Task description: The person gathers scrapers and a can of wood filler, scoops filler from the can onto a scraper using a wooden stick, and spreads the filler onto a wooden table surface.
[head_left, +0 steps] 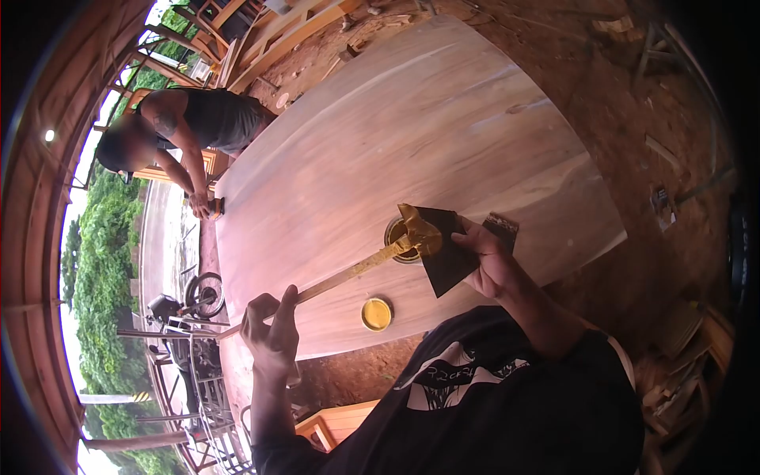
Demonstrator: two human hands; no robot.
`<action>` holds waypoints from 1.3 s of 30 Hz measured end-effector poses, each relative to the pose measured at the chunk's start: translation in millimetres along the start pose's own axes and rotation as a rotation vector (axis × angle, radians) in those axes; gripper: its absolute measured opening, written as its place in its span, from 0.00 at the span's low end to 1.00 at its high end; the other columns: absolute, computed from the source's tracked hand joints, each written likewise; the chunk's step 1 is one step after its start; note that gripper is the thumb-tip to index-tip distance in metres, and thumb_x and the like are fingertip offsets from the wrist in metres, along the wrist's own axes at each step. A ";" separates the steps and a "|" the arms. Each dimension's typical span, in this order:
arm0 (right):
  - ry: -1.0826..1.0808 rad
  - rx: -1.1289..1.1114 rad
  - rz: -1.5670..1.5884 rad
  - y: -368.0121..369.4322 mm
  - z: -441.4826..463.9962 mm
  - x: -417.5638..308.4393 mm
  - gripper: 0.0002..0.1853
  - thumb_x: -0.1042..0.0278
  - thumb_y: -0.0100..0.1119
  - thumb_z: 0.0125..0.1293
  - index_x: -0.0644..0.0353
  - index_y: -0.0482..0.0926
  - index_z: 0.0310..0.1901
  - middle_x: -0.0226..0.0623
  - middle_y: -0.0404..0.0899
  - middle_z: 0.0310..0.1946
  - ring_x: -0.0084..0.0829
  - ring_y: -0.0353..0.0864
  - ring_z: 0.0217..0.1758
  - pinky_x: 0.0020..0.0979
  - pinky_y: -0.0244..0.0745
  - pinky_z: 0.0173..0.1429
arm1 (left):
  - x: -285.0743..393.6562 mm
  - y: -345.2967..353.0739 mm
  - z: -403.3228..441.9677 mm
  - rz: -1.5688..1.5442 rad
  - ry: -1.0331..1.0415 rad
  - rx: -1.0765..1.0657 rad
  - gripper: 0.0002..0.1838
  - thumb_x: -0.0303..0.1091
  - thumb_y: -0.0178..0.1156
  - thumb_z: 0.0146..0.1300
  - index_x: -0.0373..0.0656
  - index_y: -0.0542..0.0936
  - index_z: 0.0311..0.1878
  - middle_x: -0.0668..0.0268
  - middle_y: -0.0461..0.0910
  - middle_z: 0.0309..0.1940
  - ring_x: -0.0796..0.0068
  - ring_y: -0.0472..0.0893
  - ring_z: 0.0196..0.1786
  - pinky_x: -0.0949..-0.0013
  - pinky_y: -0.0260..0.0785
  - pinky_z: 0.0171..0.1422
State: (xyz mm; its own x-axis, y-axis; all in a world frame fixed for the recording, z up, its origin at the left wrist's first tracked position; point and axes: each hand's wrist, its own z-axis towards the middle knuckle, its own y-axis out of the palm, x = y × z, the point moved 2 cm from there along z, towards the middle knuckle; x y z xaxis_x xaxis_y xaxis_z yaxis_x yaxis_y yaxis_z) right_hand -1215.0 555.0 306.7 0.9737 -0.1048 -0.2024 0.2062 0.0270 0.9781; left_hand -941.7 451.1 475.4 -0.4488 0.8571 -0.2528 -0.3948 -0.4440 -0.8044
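Observation:
My left hand (273, 328) is closed around one end of a long flat wooden stick (344, 277). The stick's far end is coated in yellow-brown paste and meets a dark, flat, square-edged sheet (443, 265). My right hand (487, 257) pinches that sheet by its edge, and a thick lump of paste (423, 235) clings to its corner. Partly hidden below them, an open round can (393, 229) rests on the wide wooden slab (356, 158). A round lid (377, 314) with yellow inside lies nearer me. Beside my right hand is a small dark rectangular piece (501, 226).
Across the slab, another person (198, 123) leans over its edge, hands on a small orange-and-black tool (215, 208). A motorcycle (186, 332) stands beyond the left end. Stacked timber (269, 39) lies at the top, and wood scraps (663, 152) litter the dirt floor.

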 end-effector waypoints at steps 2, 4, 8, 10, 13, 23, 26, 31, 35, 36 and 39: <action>-0.010 -0.004 -0.019 0.9 -1.3 -0.5 0.23 0.75 0.48 0.69 0.70 0.60 0.64 0.50 0.72 0.59 0.37 0.75 0.62 0.38 0.73 0.66 | -2.6 -2.7 2.1 0.001 0.013 -0.008 0.22 0.16 0.67 0.45 0.46 0.84 0.46 0.67 0.69 0.27 0.74 0.74 0.24 0.68 0.67 0.27; -0.037 0.031 -0.060 0.2 -2.0 0.1 0.21 0.75 0.47 0.69 0.68 0.63 0.62 0.47 0.74 0.57 0.34 0.77 0.60 0.34 0.75 0.63 | -3.7 -7.0 7.3 0.012 0.033 -0.028 0.23 0.16 0.66 0.45 0.47 0.85 0.46 0.67 0.69 0.28 0.74 0.74 0.25 0.68 0.67 0.27; -0.106 0.133 -0.209 5.3 -5.0 -3.7 0.19 0.78 0.47 0.68 0.65 0.65 0.60 0.43 0.76 0.54 0.29 0.79 0.56 0.29 0.77 0.60 | -6.4 -20.7 23.6 0.088 0.097 -0.096 0.23 0.16 0.65 0.47 0.50 0.85 0.47 0.68 0.70 0.28 0.75 0.74 0.26 0.69 0.67 0.28; -0.158 0.168 -0.308 9.0 -7.4 -5.4 0.19 0.79 0.47 0.67 0.64 0.66 0.60 0.41 0.76 0.52 0.27 0.78 0.54 0.28 0.75 0.59 | -9.6 -29.5 35.7 0.154 0.193 -0.125 0.23 0.17 0.64 0.48 0.52 0.85 0.48 0.69 0.69 0.28 0.76 0.74 0.27 0.69 0.67 0.29; -0.226 0.200 -0.371 9.4 -7.4 -4.5 0.19 0.80 0.49 0.66 0.63 0.67 0.58 0.37 0.77 0.52 0.25 0.76 0.54 0.27 0.71 0.61 | -2.0 -45.8 60.8 0.261 0.297 -0.194 0.24 0.19 0.63 0.49 0.54 0.84 0.50 0.70 0.69 0.28 0.75 0.74 0.29 0.68 0.67 0.32; -0.308 0.224 -0.343 16.0 -10.2 -7.7 0.19 0.80 0.50 0.65 0.62 0.68 0.58 0.36 0.75 0.53 0.24 0.74 0.57 0.29 0.68 0.64 | 12.7 -67.2 111.9 0.379 0.482 -0.233 0.28 0.19 0.63 0.49 0.56 0.81 0.54 0.70 0.69 0.30 0.76 0.74 0.29 0.68 0.67 0.33; -0.282 0.225 -0.319 13.4 -9.9 -10.0 0.19 0.80 0.51 0.65 0.62 0.68 0.58 0.36 0.75 0.53 0.24 0.74 0.57 0.29 0.68 0.65 | 14.7 -66.3 115.8 0.362 0.481 -0.254 0.28 0.19 0.63 0.49 0.56 0.81 0.55 0.71 0.70 0.30 0.76 0.74 0.29 0.67 0.68 0.33; -0.243 0.218 -0.320 11.0 -11.3 -12.0 0.19 0.80 0.51 0.65 0.62 0.68 0.58 0.36 0.75 0.53 0.25 0.74 0.57 0.30 0.68 0.64 | 11.9 -62.0 118.3 0.370 0.508 -0.272 0.27 0.20 0.63 0.50 0.56 0.81 0.55 0.70 0.70 0.30 0.75 0.74 0.29 0.67 0.66 0.32; -0.215 0.188 -0.347 16.3 -10.5 -13.3 0.20 0.80 0.51 0.65 0.62 0.67 0.58 0.36 0.75 0.53 0.24 0.74 0.57 0.29 0.69 0.63 | 16.8 -58.1 124.1 0.444 0.550 -0.334 0.23 0.25 0.64 0.52 0.54 0.82 0.53 0.71 0.66 0.28 0.75 0.72 0.30 0.65 0.66 0.35; -0.215 0.172 -0.333 15.8 -9.8 -13.4 0.20 0.80 0.51 0.65 0.62 0.67 0.59 0.37 0.75 0.53 0.25 0.74 0.57 0.29 0.69 0.63 | 14.8 -57.1 123.7 0.436 0.542 -0.338 0.24 0.24 0.64 0.52 0.53 0.81 0.55 0.70 0.69 0.29 0.73 0.73 0.30 0.64 0.66 0.35; -0.211 0.145 -0.281 11.8 -7.7 -15.9 0.20 0.79 0.50 0.66 0.63 0.66 0.60 0.38 0.75 0.54 0.27 0.75 0.58 0.30 0.71 0.63 | 2.9 -54.8 122.0 0.347 0.432 -0.370 0.26 0.22 0.62 0.54 0.49 0.77 0.59 0.66 0.74 0.32 0.70 0.74 0.31 0.61 0.66 0.35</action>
State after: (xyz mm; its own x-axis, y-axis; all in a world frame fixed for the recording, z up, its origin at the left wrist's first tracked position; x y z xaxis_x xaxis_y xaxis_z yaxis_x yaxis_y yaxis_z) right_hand -1227.3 564.7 321.1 0.8363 -0.2913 -0.4645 0.4320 -0.1715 0.8854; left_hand -1019.1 446.1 584.3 -0.1080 0.7426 -0.6610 0.0504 -0.6600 -0.7496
